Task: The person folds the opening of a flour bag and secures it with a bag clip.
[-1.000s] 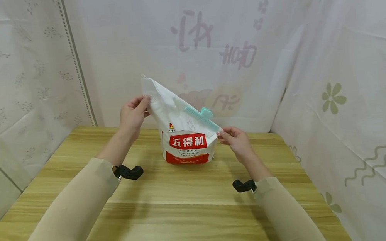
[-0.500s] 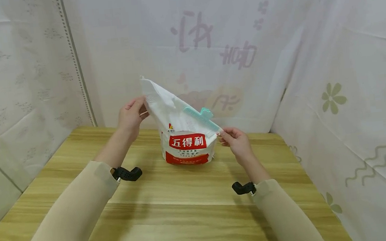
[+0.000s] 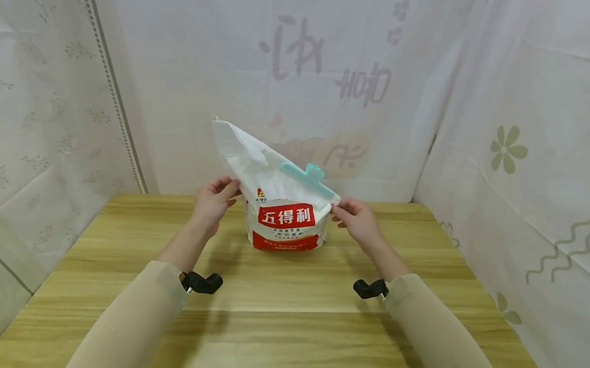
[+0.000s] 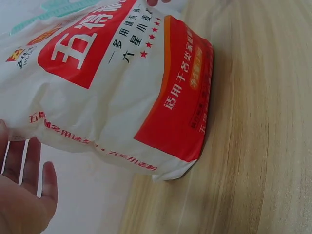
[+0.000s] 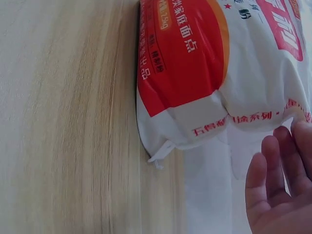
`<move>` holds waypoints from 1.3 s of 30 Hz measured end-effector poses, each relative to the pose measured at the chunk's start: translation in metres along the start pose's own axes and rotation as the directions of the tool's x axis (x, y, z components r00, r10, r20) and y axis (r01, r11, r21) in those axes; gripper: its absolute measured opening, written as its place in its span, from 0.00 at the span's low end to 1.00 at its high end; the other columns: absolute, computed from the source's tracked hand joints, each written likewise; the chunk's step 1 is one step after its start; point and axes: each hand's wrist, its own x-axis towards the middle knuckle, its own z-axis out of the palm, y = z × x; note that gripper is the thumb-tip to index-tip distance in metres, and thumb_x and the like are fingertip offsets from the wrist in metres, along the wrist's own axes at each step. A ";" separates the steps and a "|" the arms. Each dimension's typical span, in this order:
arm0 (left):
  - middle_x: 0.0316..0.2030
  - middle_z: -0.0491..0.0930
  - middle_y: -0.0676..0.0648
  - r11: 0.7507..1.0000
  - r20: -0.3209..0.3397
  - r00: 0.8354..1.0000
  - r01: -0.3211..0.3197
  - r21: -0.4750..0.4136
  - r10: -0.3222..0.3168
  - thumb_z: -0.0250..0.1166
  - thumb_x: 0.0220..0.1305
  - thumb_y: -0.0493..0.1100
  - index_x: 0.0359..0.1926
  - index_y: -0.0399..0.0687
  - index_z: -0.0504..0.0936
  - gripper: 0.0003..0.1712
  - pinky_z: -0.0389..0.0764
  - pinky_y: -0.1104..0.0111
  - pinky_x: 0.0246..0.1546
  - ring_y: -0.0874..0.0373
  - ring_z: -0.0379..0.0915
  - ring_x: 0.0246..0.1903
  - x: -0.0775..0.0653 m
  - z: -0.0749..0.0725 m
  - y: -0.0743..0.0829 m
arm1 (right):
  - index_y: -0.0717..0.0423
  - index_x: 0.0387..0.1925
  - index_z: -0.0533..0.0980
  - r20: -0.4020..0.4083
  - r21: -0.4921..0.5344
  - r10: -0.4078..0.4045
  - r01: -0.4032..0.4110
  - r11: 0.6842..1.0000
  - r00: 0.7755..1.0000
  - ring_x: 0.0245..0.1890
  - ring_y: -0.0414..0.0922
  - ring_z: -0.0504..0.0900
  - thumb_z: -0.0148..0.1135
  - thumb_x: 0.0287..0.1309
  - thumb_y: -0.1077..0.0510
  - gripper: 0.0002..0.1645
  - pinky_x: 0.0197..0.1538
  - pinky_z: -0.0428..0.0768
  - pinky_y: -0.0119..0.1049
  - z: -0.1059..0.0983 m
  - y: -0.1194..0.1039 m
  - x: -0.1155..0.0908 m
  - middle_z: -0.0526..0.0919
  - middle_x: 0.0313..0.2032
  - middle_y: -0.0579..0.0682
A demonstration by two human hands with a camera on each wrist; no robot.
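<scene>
A white and red flour bag [image 3: 286, 216] stands upright on the wooden table, its loose top slanting up to a peak at the left. Across the right part of that slanting edge sits a teal bag sealing clip [image 3: 309, 178]. My left hand [image 3: 214, 203] pinches the bag's left side below the peak, thumb in front. At the clip's lower end, my right hand [image 3: 358, 219] pinches the right corner of the bag between thumb and forefinger. The right wrist view shows the right hand's other fingers [image 5: 273, 170] loosely bent under the bag's printed side.
The wooden table [image 3: 267, 340] reaches toward me in front of the bag. A pale printed curtain [image 3: 183, 70] hangs right behind it, and more patterned cloth [image 3: 552, 141] closes off the right. Each wrist wears a black camera mount [image 3: 204, 283].
My left hand let go near the bag's upper left corner, moved down and pinches its left side lower. The right hand keeps its pinch; bag and clip have barely moved.
</scene>
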 end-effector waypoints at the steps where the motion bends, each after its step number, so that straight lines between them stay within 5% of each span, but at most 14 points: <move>1: 0.43 0.84 0.60 1.000 -0.015 1.000 -0.001 0.006 0.001 0.63 0.83 0.48 0.58 0.41 0.80 0.16 0.79 0.66 0.58 0.57 0.84 0.54 0.000 0.000 0.000 | 0.63 0.54 0.81 -0.009 -0.008 0.000 0.000 1.000 1.000 0.44 0.42 0.85 0.64 0.80 0.56 0.14 0.50 0.88 0.37 0.000 -0.001 0.000 0.87 0.43 0.45; 11: 0.44 0.85 0.56 0.998 -0.049 0.998 0.043 -0.036 -0.045 0.64 0.82 0.45 0.52 0.46 0.81 0.08 0.85 0.65 0.56 0.62 0.85 0.47 0.003 0.001 0.006 | 0.61 0.49 0.81 -0.020 -0.023 0.027 -0.028 0.999 0.999 0.51 0.50 0.90 0.63 0.80 0.57 0.10 0.60 0.89 0.48 0.003 -0.007 0.000 0.90 0.48 0.51; 17: 0.48 0.83 0.53 0.995 -0.048 0.996 0.077 -0.067 -0.080 0.64 0.83 0.47 0.54 0.46 0.80 0.11 0.83 0.52 0.69 0.58 0.84 0.49 0.005 0.001 0.007 | 0.62 0.51 0.81 -0.013 -0.020 0.028 -0.028 0.999 1.000 0.52 0.51 0.91 0.62 0.80 0.57 0.11 0.60 0.89 0.48 0.005 -0.010 -0.002 0.90 0.51 0.54; 25: 0.49 0.82 0.52 0.990 -0.040 0.993 0.103 -0.100 -0.107 0.62 0.84 0.48 0.56 0.46 0.79 0.12 0.88 0.57 0.63 0.57 0.82 0.49 0.005 0.004 0.009 | 0.62 0.51 0.81 0.002 -0.014 0.020 -0.020 1.000 1.000 0.47 0.44 0.91 0.63 0.80 0.57 0.11 0.53 0.87 0.34 0.002 -0.010 -0.004 0.91 0.48 0.50; 29: 0.47 0.81 0.53 0.988 -0.024 0.993 0.110 -0.111 -0.113 0.61 0.84 0.48 0.54 0.48 0.80 0.10 0.85 0.51 0.67 0.57 0.81 0.49 0.005 0.006 0.010 | 0.63 0.52 0.80 0.009 -0.012 0.013 -0.013 1.000 1.000 0.47 0.42 0.91 0.62 0.81 0.57 0.12 0.57 0.86 0.36 -0.001 -0.008 -0.005 0.91 0.48 0.49; 34: 0.52 0.81 0.50 0.994 -0.013 0.995 0.100 -0.051 -0.100 0.60 0.85 0.49 0.61 0.44 0.78 0.16 0.85 0.52 0.67 0.50 0.83 0.57 0.003 0.005 0.009 | 0.62 0.57 0.81 0.019 -0.053 -0.012 0.013 0.999 1.000 0.53 0.49 0.92 0.61 0.82 0.54 0.16 0.60 0.87 0.43 -0.004 -0.004 -0.008 0.90 0.56 0.56; 39: 0.67 0.79 0.37 0.992 0.054 0.996 0.060 0.115 -0.067 0.57 0.87 0.51 0.73 0.38 0.74 0.26 0.82 0.48 0.69 0.37 0.77 0.71 -0.006 -0.003 0.007 | 0.59 0.63 0.80 0.062 -0.165 -0.046 0.056 0.985 0.997 0.61 0.61 0.88 0.60 0.83 0.49 0.21 0.66 0.85 0.54 -0.009 -0.001 -0.018 0.86 0.63 0.61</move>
